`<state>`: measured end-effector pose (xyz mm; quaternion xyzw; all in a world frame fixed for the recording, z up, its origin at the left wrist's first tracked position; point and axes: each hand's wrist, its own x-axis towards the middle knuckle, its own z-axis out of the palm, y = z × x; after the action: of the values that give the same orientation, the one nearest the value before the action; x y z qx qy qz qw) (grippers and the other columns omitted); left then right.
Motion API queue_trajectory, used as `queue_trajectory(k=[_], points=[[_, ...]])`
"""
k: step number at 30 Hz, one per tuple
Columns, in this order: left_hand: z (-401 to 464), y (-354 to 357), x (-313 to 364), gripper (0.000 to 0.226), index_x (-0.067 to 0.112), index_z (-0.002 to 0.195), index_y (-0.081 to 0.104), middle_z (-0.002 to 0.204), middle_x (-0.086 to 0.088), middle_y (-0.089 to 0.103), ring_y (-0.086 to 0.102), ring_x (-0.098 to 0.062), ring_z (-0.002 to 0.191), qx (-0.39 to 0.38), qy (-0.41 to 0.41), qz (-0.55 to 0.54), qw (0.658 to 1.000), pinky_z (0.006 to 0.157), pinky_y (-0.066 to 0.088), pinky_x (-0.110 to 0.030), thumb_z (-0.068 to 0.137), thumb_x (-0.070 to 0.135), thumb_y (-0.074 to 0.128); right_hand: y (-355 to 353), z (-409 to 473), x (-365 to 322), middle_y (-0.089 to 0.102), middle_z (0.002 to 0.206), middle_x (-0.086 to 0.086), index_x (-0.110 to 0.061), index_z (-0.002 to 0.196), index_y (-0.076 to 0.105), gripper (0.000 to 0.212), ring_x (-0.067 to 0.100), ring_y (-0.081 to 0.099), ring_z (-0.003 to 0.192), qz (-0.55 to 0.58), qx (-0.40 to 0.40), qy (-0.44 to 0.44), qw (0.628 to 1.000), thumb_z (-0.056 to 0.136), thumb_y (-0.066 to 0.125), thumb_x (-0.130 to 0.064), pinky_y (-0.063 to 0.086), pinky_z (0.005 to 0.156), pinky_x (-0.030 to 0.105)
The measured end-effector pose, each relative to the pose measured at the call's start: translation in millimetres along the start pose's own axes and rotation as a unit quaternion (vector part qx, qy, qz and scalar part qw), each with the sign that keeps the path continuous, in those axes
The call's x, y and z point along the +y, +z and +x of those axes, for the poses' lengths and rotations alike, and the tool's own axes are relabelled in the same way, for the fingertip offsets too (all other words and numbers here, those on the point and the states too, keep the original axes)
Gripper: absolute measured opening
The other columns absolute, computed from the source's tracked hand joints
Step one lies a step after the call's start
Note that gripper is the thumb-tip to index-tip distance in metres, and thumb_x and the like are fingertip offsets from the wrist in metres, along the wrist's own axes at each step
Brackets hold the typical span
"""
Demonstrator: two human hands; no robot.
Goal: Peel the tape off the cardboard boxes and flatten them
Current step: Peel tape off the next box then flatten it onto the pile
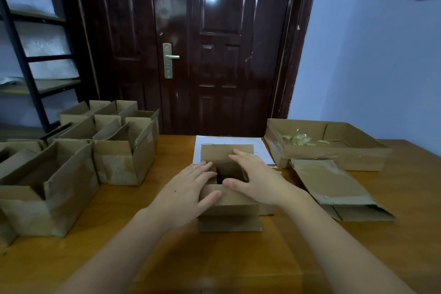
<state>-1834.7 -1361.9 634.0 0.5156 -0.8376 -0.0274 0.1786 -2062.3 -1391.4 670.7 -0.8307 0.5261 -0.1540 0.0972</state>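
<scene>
A small open cardboard box (229, 203) stands in the middle of the wooden table (238, 258), its flaps spread and its dark inside showing. My left hand (188, 188) lies on the box's left side with straight fingers, the thumb on the near flap. My right hand (255, 179) rests over the right side, fingers stretched across the far flap and thumb at the opening's near edge. A flattened box (334, 186) lies to the right. Several open, taped boxes (71, 162) are grouped on the left.
A shallow cardboard tray (298, 153) at the back right holds crumpled strips of peeled tape (298, 139). A white sheet of paper (229, 141) lies under the box's far end. Behind the table are a dark door (214, 43) and a metal shelf (28, 55).
</scene>
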Motion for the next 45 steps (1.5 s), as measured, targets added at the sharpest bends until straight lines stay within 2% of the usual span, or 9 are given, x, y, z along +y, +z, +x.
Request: queue_trajectory(k=[3,8,16,25,31,38,40,42,45], points=[[1,3,-2,0.094,0.036,0.158,0.035,0.169,0.016,0.023,0.010,-0.002,0.156,0.004,0.004,0.007,1.000,0.125,0.003,-0.025,0.085,0.085,0.002,4,5,6,0.006,0.169,-0.017,-0.036,0.161,0.016,0.089,0.010,0.011,0.154,0.010,-0.039,0.002,0.999,0.088,0.044,-0.078,0.023,0.125,0.043],[7,-6,0,0.085,0.033,0.157,0.039,0.166,0.012,0.032,0.019,-0.006,0.155,-0.004,0.033,0.063,0.997,0.121,0.001,-0.025,0.093,0.077,0.007,-1,11,13,0.012,0.168,-0.010,-0.030,0.161,0.017,0.103,0.013,0.015,0.153,0.015,-0.077,0.009,0.997,0.079,0.041,-0.086,0.024,0.124,0.043],[28,-21,-7,0.064,0.030,0.153,0.046,0.160,0.012,0.044,0.014,-0.005,0.157,-0.107,0.149,0.135,0.974,0.127,-0.009,-0.030,0.108,0.061,0.013,7,10,14,0.006,0.169,-0.011,-0.033,0.161,0.016,0.092,0.013,0.006,0.154,-0.008,-0.079,-0.003,0.997,0.087,0.036,-0.083,0.019,0.124,0.043],[20,-18,-6,0.063,0.028,0.127,0.066,0.129,0.012,0.065,0.045,-0.011,0.139,0.014,0.193,0.223,0.955,0.130,-0.004,-0.038,0.107,0.066,0.020,5,3,12,-0.004,0.169,-0.017,-0.034,0.160,0.022,0.087,0.008,-0.005,0.155,-0.025,-0.081,-0.018,0.996,0.088,0.033,-0.081,0.016,0.126,0.045],[21,-43,-4,0.091,0.021,0.130,0.059,0.133,0.005,0.056,0.047,-0.017,0.132,0.022,0.119,0.274,0.954,0.129,0.001,-0.040,0.090,0.091,0.017,6,3,12,-0.005,0.169,-0.014,-0.033,0.160,0.025,0.082,0.008,-0.007,0.155,-0.036,-0.083,-0.023,0.996,0.092,0.031,-0.079,0.011,0.126,0.043],[22,-57,19,0.101,0.020,0.142,0.058,0.139,0.001,0.061,0.049,-0.021,0.136,-0.121,-0.027,0.327,0.937,0.129,0.001,-0.051,0.083,0.093,0.020,5,-1,10,-0.004,0.170,-0.012,-0.033,0.154,0.038,0.077,0.008,-0.009,0.155,-0.046,-0.082,-0.035,0.995,0.092,0.027,-0.077,0.011,0.126,0.043],[19,-53,22,0.096,0.018,0.158,0.038,0.160,-0.008,0.043,0.034,-0.028,0.150,-0.169,-0.050,0.289,0.941,0.128,0.001,-0.048,0.090,0.085,0.020,3,-3,9,-0.004,0.170,-0.012,-0.032,0.153,0.041,0.075,0.007,-0.010,0.154,-0.048,-0.081,-0.039,0.995,0.093,0.027,-0.076,0.010,0.125,0.042],[15,-49,21,0.091,0.021,0.167,0.007,0.173,-0.011,0.005,0.005,-0.029,0.160,-0.208,-0.058,0.220,0.951,0.128,0.001,-0.042,0.096,0.077,0.020,2,-4,7,-0.002,0.170,-0.011,-0.031,0.151,0.043,0.073,0.007,-0.011,0.154,-0.060,-0.071,-0.047,0.995,0.095,0.024,-0.073,0.006,0.126,0.042],[7,-45,17,0.088,0.024,0.166,-0.003,0.172,-0.006,-0.014,-0.008,-0.027,0.159,-0.211,-0.067,0.141,0.965,0.127,0.002,-0.038,0.097,0.073,0.020,5,-9,1,0.015,0.169,-0.006,-0.029,0.143,0.054,0.062,0.011,-0.006,0.156,-0.145,-0.029,-0.121,0.982,0.103,0.020,-0.061,-0.003,0.126,0.040]])
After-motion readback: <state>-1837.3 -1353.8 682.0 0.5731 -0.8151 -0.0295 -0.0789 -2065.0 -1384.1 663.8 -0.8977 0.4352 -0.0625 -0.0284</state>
